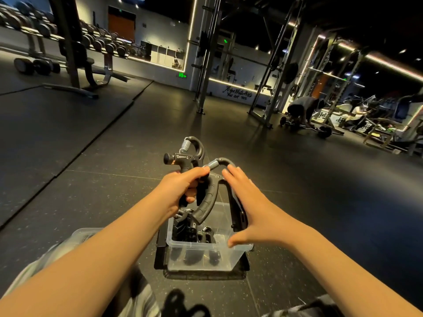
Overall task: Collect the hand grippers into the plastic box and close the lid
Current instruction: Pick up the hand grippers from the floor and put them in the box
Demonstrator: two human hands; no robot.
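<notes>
– Hand grippers (187, 229), where are they?
– Some lie in the plastic box (196, 245) already. Two more are up in the air, right over it.
– Who holds them?
– The left hand (183, 186) is wrapped tight round the top gripper (183, 156). The second gripper (206, 202) hangs between both hands. The right hand (247, 207) is flat beside it, fingers straight, holding nothing.
– Which way do they point?
– Springs up, handles down. One handle already dips inside the box, so I think they go straight down.
– And the lid (85, 234)?
– It seems to lie off to the left, near the left arm.
</notes>
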